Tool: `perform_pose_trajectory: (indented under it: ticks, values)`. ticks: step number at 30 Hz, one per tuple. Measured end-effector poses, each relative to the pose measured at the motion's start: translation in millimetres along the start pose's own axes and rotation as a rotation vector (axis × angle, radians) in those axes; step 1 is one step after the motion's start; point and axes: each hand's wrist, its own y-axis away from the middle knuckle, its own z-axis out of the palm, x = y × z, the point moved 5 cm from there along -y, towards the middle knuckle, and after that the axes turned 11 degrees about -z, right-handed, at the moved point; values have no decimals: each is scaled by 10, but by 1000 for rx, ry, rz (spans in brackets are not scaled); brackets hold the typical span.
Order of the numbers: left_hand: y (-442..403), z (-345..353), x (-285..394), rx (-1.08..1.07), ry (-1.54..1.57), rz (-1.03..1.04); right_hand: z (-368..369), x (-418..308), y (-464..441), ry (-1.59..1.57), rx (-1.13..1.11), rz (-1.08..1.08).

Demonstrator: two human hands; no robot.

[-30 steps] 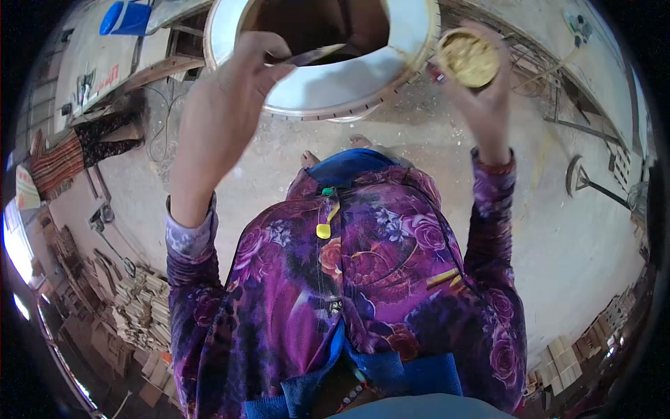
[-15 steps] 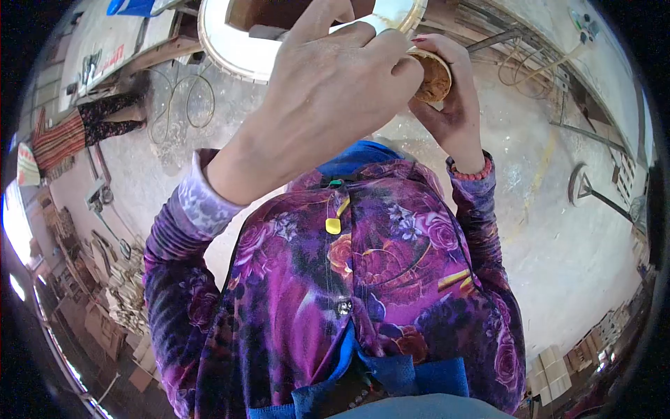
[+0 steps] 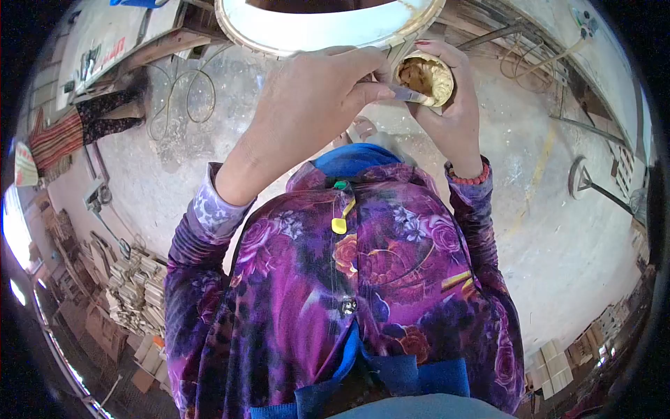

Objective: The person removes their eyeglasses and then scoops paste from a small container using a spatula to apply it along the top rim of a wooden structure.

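Observation:
My left hand (image 3: 307, 105) reaches across with its fingers closed around a small flat blade (image 3: 412, 94), which looks like a putty knife; its handle is hidden in the fingers. The blade's tip touches the tan paste at the near rim of a small round tub (image 3: 441, 82). Around that tub my right hand (image 3: 457, 105) is wrapped, tilting its mouth toward me. Paste coats the inside, with a darker brown hollow on the left. Just beyond both hands is a white oval frame (image 3: 321, 33) with a dark opening, cut off by the top edge.
Worktables stand at the left (image 3: 146, 49) and the right (image 3: 621, 63). A person in dark patterned trousers (image 3: 112, 115) is at the far left. Looped hoses (image 3: 199, 98) hang nearby. Wood pieces (image 3: 139, 293) lie piled at lower left, and a round-based stand (image 3: 579, 178) is at right.
My left hand has come down from over the white frame, bringing the blade to the tub. The tub's mouth now shows more pale paste. The frame sits higher in view.

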Motion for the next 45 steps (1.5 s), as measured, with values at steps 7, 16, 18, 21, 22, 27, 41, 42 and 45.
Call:
perform_pose_trajectory:
  ticks: [7, 16, 18, 21, 22, 27, 41, 42, 45]
  values:
    - [2, 411, -396, -334, 689, -243, -39, -32, 110, -7, -1, 89]
    - [189, 549, -575, -303, 877, -322, -68, 77, 280, -261, 104, 275]
    - [232, 488, -685, -166, 892, -310, -87, 156, 328, -306, 131, 333]
    - [341, 340, -743, -19, 611, -215, -17, 332, 403, -300, 112, 366]
    - [359, 300, -800, 54, 412, -180, 36, 381, 422, -279, 97, 367]
    - [469, 132, -847, 420, 212, -112, 333, 371, 413, -218, -23, 307]
    - [598, 117, -932, 583, -276, -54, 859, 293, 343, -201, -389, 152]
    - [603, 90, -932, 533, -212, -54, 867, 265, 343, -243, -393, 169]
    - [595, 26, -920, 470, -68, -65, 890, 275, 359, -264, -452, 273]
